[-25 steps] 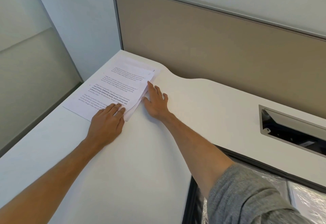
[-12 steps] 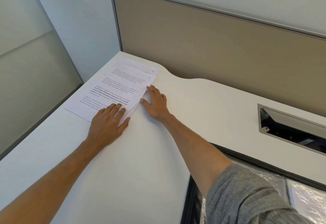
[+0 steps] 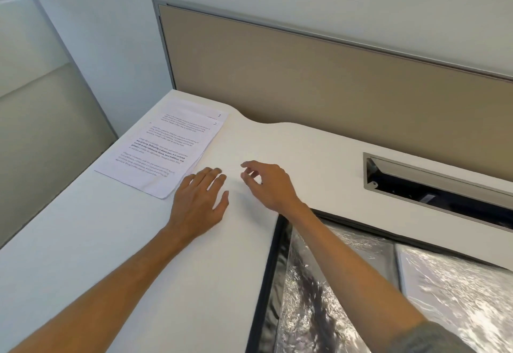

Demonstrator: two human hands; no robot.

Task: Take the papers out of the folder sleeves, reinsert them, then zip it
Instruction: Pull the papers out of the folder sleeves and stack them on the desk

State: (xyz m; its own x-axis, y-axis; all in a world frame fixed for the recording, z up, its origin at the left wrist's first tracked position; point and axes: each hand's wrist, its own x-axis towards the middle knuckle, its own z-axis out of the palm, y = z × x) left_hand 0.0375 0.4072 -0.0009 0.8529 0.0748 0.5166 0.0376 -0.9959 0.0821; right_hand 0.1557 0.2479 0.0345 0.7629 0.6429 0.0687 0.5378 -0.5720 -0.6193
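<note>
The table (image 3: 111, 255) fills most of what I can see, white, with a tan partition (image 3: 333, 80) along its far edge and a cable slot (image 3: 433, 183) at about 3 o'clock. The folder (image 3: 333, 283) lies open at 5 o'clock, its black zip edge toward the middle of the table and its shiny sleeves (image 3: 458, 291) catching the light; whether any sheets remain inside I can't tell through the glare. The papers (image 3: 163, 149) sit in a loose stack at 10 o'clock, long axis running from near left to far right, flat on the table. The left hand (image 3: 200, 200) rests palm down, fingers spread and straight, just beside the stack's near right corner and holding nothing. The right hand (image 3: 263, 183) hovers with fingers loosely curled, empty, farther from the stack and nearer the folder. For picking the papers up, I'd say the left hand is better placed, with the stack at its 10 o'clock.
</note>
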